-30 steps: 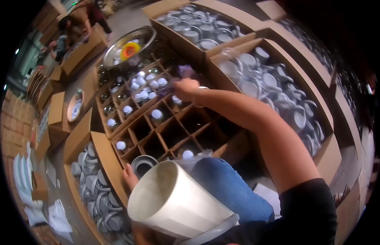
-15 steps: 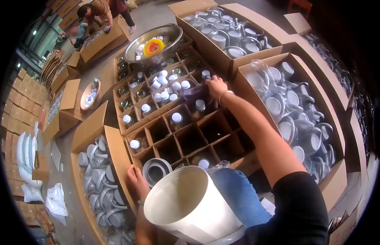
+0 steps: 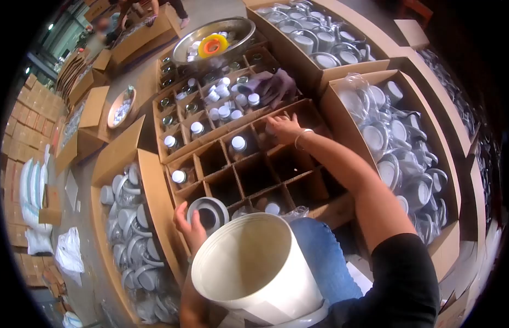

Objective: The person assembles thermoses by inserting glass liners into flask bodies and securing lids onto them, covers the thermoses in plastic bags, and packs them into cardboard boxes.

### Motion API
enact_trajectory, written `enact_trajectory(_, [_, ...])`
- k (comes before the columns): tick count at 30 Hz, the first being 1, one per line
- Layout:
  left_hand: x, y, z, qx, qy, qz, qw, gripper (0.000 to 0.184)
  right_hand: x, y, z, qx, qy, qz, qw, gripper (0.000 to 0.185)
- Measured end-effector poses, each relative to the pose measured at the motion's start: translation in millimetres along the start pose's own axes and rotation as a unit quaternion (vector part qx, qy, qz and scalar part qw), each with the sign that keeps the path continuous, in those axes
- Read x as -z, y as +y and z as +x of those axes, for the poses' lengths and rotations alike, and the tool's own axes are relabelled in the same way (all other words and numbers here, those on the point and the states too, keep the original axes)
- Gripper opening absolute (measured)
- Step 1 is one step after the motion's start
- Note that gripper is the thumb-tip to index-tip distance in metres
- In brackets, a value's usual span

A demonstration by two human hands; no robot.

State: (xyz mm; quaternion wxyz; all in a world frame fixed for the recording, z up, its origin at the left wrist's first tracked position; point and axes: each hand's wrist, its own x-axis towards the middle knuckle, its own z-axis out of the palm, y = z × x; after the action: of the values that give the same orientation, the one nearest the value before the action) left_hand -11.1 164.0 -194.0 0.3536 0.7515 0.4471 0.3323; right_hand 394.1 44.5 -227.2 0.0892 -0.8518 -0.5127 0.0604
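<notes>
Handling the bottles, one cell at a time, looks like the step at this moment: the right hand [image 3: 284, 129] is down at a cell of the divided carton [image 3: 178, 155], fingers bent over whatever stands there. I cannot tell whether they pinch anything (the knuckles screen the spot). As I judge it, any move there calls for a secure grip at the neck and a straight path, so that the cardboard partitions don't snag the glass.

The left hand [image 3: 191, 227] is at the carton's near edge, thumb and fingers parted, close beside a grey hollow cylinder [image 3: 210, 203]; whether skin meets rim is unclear. A cream bucket [image 3: 298, 273], mouth upward and leaning a little, sits between the forearms on the near side of the carton.

As for the bottles, they stand inside the carton. The one nearest the right hand in plain view is a white-capped bottle [image 3: 239, 144], upright in its own cell, its body clear but dim in the shade of the dividers. Towards the carton's far end, more white caps [image 3: 224, 112] crowd together, with a crumpled purple glove [image 3: 276, 88] lying next to them. Over that end rests a steel bowl [image 3: 241, 35] holding a yellow-and-orange ring [image 3: 213, 46].
</notes>
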Motion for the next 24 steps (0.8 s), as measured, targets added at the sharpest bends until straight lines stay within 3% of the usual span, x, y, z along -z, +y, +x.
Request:
enact_trajectory(2, [-3, 8, -4, -0.012, 0.005, 0.011, 1.0, 0.034, -5, -14, 0, -0.001, -0.001, 0.014, 1.0, 0.065])
enact_trajectory(4, [-7, 19, -10, -0.006, 0.008, -0.021, 1.0, 0.035, -4, -31, 4, -0.031, -0.057, -0.165, 0.984, 0.05])
enact_trajectory(7, [-10, 49, -14, 0.006, 0.015, -0.028, 0.999, 0.034, -19, -49, 12, -0.091, -0.027, -0.21, 0.973, 0.045])
enact_trajectory(8, [-11, 53, -15, 0.001, 0.015, -0.035, 0.999, 0.034, -24, -50, 15, -0.088, -0.02, -0.208, 0.974, 0.045])
enact_trajectory(10, [-6, 43, -15, -0.03, 0.011, -0.039, 0.999, 0.034, -28, -46, 14, -0.09, 0.014, -0.075, 0.993, 0.049])
enact_trajectory(12, [-8, 29, -16, -0.022, 0.004, -0.076, 0.997, 0.036, -26, -33, 14, -0.043, -0.049, -0.032, 0.997, 0.05])
enact_trajectory(14, [-9, 24, -11, -0.025, -0.027, -0.126, 0.991, 0.037, -30, -24, 5, -0.024, 0.019, 0.005, 1.0, 0.048])
enact_trajectory(16, [-16, 43, -7, -0.038, -0.03, -0.178, 0.983, 0.037, -47, -9, 9, -0.018, 0.071, 0.002, 0.997, 0.07])
enact_trajectory(17, [-11, 60, -2, 0.001, -0.062, -0.094, 0.994, 0.035, -30, -16, 9, -0.009, 0.083, 0.001, 0.997, 0.07])
enact_trajectory(19, [-21, 55, 14, 0.081, -0.136, -0.29, 0.944, 0.035, 38, -28, -22, -0.053, 0.063, 0.049, 0.995, 0.087])
enact_trajectory(20, [-16, 79, 20, 0.15, -0.175, -0.342, 0.911, 0.036, 68, -35, -28, -0.032, 0.117, 0.063, 0.991, 0.092])
enact_trajectory(23, [-23, 141, 45, 0.375, -0.312, -0.434, 0.757, 0.068, 174, -82, -64, 0.107, 0.303, 0.076, 0.944, 0.096])
enact_trajectory(24, [-25, 162, 51, 0.386, -0.377, -0.446, 0.714, 0.085, 209, -104, -82, 0.154, 0.307, 0.105, 0.933, 0.096])
